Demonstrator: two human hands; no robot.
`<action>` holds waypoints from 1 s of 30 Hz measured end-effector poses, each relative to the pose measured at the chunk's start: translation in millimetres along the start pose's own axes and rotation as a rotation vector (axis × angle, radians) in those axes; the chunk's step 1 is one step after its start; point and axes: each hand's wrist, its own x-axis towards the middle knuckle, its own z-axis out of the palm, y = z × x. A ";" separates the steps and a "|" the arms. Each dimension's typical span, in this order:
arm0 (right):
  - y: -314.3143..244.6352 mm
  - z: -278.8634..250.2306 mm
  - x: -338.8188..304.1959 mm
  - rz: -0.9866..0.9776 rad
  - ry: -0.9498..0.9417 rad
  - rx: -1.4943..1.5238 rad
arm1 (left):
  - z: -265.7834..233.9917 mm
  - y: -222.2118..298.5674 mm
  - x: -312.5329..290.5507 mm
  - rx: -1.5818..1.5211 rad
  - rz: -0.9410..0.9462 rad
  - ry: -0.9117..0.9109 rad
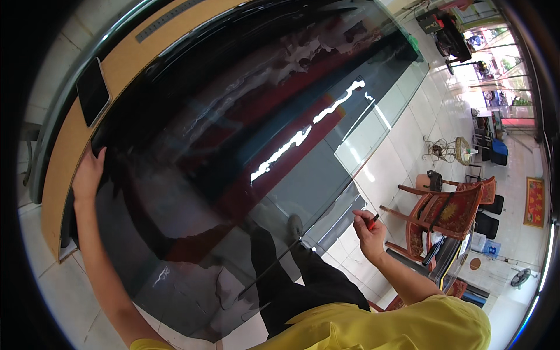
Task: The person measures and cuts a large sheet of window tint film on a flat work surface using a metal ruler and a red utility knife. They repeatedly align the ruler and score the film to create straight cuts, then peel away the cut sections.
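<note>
A large dark, glossy, see-through sheet [233,192] lies in front of me, full of reflections, and its right part lets the floor show through. My left hand [88,175] rests at the sheet's left edge, by a tan board [58,192]. Its thumb stands apart from the fingers, and the fingertips are partly hidden. Beyond the sheet's right edge, my right hand [368,238] is raised with its fingers curled round a small red-and-black tool [372,221]. The tool's exact kind is too small to make out.
A black phone [93,92] and a metal ruler [166,20] lie on the tan board. To the right stand carved wooden chairs [446,213] with red patterned upholstery. A small wire-legged table [462,150] and a wall fan [520,278] are farther right.
</note>
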 end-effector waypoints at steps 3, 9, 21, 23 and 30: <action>-18.4 11.0 1.9 -0.070 -0.050 0.002 | 10.2 -3.2 -0.3 0.007 -0.021 0.013; -43.4 32.7 10.0 -0.201 -0.115 -0.008 | 21.1 36.6 -14.3 0.227 -0.148 0.072; -95.9 90.9 3.8 -0.229 -0.267 0.001 | 6.8 23.8 -16.7 0.029 -0.158 0.097; -108.7 102.7 4.8 -0.354 -0.298 -0.107 | 7.9 27.1 -15.3 0.029 -0.176 0.121; -168.2 137.5 27.0 -0.489 -0.344 -0.296 | 11.0 22.6 -14.2 -0.099 -0.139 0.268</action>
